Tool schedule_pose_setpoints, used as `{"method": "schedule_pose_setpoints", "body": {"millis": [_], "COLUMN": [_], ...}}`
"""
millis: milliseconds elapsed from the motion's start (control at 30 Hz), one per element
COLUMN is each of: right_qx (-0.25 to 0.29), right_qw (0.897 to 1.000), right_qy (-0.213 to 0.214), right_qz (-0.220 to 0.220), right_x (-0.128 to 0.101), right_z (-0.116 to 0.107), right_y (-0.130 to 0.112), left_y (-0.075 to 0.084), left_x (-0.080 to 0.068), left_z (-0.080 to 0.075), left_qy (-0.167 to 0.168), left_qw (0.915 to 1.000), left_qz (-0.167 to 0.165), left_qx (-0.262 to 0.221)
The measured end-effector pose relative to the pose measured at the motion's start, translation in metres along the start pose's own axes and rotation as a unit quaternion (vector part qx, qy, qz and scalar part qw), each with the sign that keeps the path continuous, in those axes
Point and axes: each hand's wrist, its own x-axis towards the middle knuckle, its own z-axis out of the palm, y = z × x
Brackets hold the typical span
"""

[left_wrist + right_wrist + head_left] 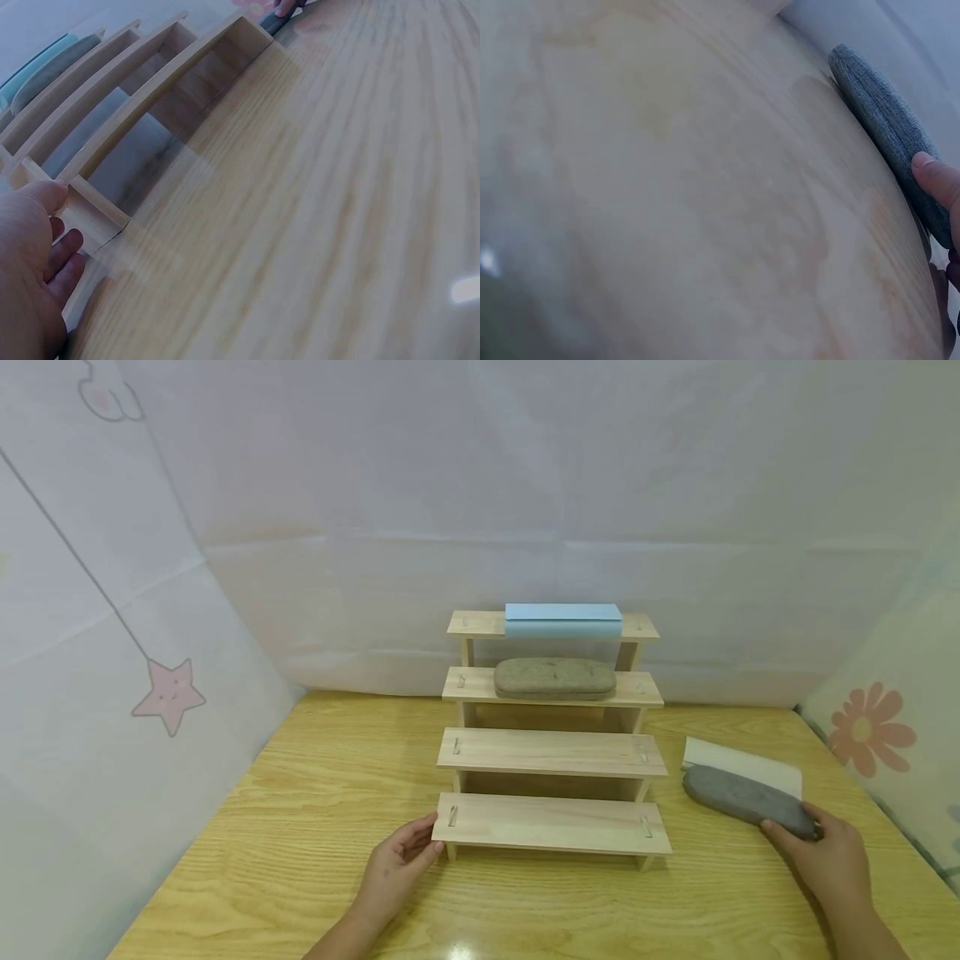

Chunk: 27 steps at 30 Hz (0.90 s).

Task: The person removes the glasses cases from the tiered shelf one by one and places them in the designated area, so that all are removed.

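Note:
A pale wooden tiered stand (551, 822) stands mid-table. My left hand (399, 866) is at the left end of its lowest shelf, thumb at the front corner and fingers along the side edge. Seen from the left wrist, the thumb meets the shelf's corner and the lower fingers (66, 259) curl loosely. To the right of the stand, my right hand (834, 860) grips the near end of a grey fabric glasses case (742, 795). The right wrist view shows the thumb on top of this case (881, 109). Behind it lies a cream case (746, 766), partly covered.
A light blue case (562, 621) sits on the top shelf. On the shelf below rests an olive-brown glasses case (555, 678). The wooden table (300, 827) meets a pale cloth backdrop (360, 610) at the back and sides.

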Motion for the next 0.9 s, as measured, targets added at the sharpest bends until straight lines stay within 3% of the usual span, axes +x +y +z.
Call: {"method": "schedule_pose_setpoints", "body": {"millis": [900], "right_qx": [-0.001], "right_qw": [1.000], "right_qy": [-0.014], "right_qz": [0.019], "right_x": [0.036], "right_z": [-0.001], "right_y": [-0.003], "left_y": [0.003], "left_x": [-0.002], "left_z": [-0.001], "left_qy": [-0.006], "left_qw": [0.9999], "left_qz": [0.015], "left_qx": [0.000]}}
